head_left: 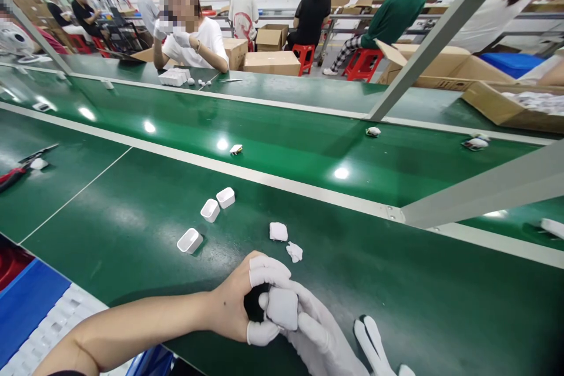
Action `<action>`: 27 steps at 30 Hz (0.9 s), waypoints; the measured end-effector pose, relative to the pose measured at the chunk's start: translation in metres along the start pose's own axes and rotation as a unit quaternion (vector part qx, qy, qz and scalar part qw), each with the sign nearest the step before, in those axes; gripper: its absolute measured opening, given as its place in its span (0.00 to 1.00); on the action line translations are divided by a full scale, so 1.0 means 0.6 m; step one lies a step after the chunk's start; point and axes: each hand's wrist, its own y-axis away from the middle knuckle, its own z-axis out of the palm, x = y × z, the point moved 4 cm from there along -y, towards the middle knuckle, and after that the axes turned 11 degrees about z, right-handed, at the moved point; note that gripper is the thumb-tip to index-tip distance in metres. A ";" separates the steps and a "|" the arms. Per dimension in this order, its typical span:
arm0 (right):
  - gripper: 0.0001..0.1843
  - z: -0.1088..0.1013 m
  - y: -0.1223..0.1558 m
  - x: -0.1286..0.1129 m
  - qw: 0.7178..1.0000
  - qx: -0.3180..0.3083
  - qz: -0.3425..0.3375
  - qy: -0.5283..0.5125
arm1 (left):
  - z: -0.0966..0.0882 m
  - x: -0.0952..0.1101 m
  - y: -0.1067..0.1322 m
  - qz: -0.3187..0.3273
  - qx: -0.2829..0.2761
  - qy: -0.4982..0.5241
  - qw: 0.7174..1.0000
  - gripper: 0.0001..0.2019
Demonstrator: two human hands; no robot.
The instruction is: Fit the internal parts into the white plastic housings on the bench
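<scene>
Holding a small white block (282, 308) between both hands, I have all my fingers closed narrowly around it. My left hand (230, 305) comes from the left side of the block, with white covers on the fingertips, and its fingers and thumb curve above and below. My right hand (317, 332), in a white glove, supports the block from its right side. Something black (253, 304) shows between my left palm and the block; I cannot tell if it is one part with it.

The block is above the green bench (110, 229). Just beyond it lies a white pad (278, 231), with a crumpled white piece (294, 251) close beside. To the left of the block and farther away are three white cups (210, 210), two of them near each other. To its right is a long white forked thing (373, 343). Far to its left lies a red-handled tool (13, 176). Beyond the block, across the green belt (282, 129), a co-worker (209, 44) sits with hands raised.
</scene>
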 end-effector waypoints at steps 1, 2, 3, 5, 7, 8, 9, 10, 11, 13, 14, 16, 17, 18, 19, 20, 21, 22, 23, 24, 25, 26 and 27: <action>0.27 0.002 0.001 -0.003 1.000 -0.004 -0.006 0.007 | 0.000 0.000 0.000 -0.001 0.001 0.000 1.000 0.29; 0.29 0.004 0.001 -0.006 1.000 -0.009 -0.013 0.013 | -0.001 0.000 -0.001 -0.001 0.000 0.000 1.000 0.29; 0.30 0.006 0.001 -0.009 1.000 -0.010 -0.017 0.016 | -0.001 0.001 -0.002 0.001 -0.002 0.000 1.000 0.28; 0.26 0.005 -0.001 -0.011 1.000 0.006 -0.016 0.024 | -0.002 0.002 -0.004 0.012 -0.010 -0.006 1.000 0.27; 0.20 0.000 -0.004 -0.009 0.999 0.033 -0.009 0.028 | -0.002 0.004 -0.007 0.023 -0.021 -0.015 0.999 0.27; 0.19 -0.003 -0.005 -0.006 0.999 0.044 -0.009 0.029 | -0.002 0.004 -0.008 0.027 -0.025 -0.020 0.999 0.27; 0.18 -0.007 -0.006 -0.003 0.998 0.052 -0.012 0.029 | -0.002 0.004 -0.009 0.030 -0.028 -0.024 0.999 0.27; 0.18 -0.011 -0.006 0.000 0.998 0.056 -0.021 0.030 | -0.001 0.005 -0.009 0.033 -0.031 -0.028 0.999 0.27; 0.19 -0.014 -0.005 0.002 0.997 0.060 -0.029 0.030 | 0.000 0.005 -0.009 0.033 -0.036 -0.031 0.998 0.26; 0.17 -0.019 -0.004 0.006 0.996 0.074 -0.031 0.036 | 0.002 0.005 -0.009 0.028 -0.047 -0.030 0.998 0.26; 0.16 -0.020 -0.003 0.006 0.996 0.079 -0.027 0.040 | 0.003 0.005 -0.009 0.025 -0.049 -0.026 0.998 0.26; 0.17 -0.019 0.000 -0.001 0.995 0.088 -0.024 0.052 | 0.003 0.007 -0.008 0.024 -0.048 -0.022 0.998 0.28; 0.17 -0.017 0.002 -0.007 0.994 0.088 -0.029 0.062 | 0.003 0.008 -0.007 0.025 -0.047 -0.023 0.998 0.29; 0.17 -0.016 0.004 -0.014 0.993 0.084 -0.039 0.076 | 0.002 0.009 -0.006 0.029 -0.046 -0.026 0.998 0.30; 0.18 -0.017 0.006 -0.021 0.991 0.081 -0.049 0.091 | 0.000 0.008 -0.005 0.031 -0.047 -0.032 0.998 0.31; 0.19 -0.022 0.008 -0.027 0.989 0.084 -0.059 0.103 | -0.001 0.006 -0.003 0.030 -0.048 -0.040 0.998 0.33; 0.22 -0.029 0.009 -0.031 0.988 0.090 -0.066 0.111 | -0.004 0.002 -0.002 0.022 -0.049 -0.051 0.997 0.34; 0.23 -0.040 0.011 -0.034 0.985 0.104 -0.075 0.115 | -0.007 -0.003 -0.001 0.010 -0.047 -0.066 0.997 0.35; 0.24 -0.053 0.012 -0.036 0.982 0.125 -0.083 0.117 | -0.011 -0.009 -0.001 -0.003 -0.044 -0.083 0.996 0.35; 0.24 -0.066 0.013 -0.037 0.978 0.148 -0.087 0.122 | -0.017 -0.014 -0.001 -0.014 -0.038 -0.104 0.994 0.34; 0.23 -0.078 0.014 -0.037 0.975 0.168 -0.087 0.120 | -0.023 -0.017 -0.004 -0.020 -0.030 -0.125 0.991 0.32; 0.22 -0.087 0.013 -0.036 0.975 0.177 -0.083 0.108 | -0.029 -0.017 -0.007 -0.015 -0.023 -0.144 0.989 0.28; 0.21 -0.093 0.011 -0.036 0.977 0.177 -0.076 0.087 | -0.033 -0.011 -0.011 0.003 -0.021 -0.157 0.987 0.25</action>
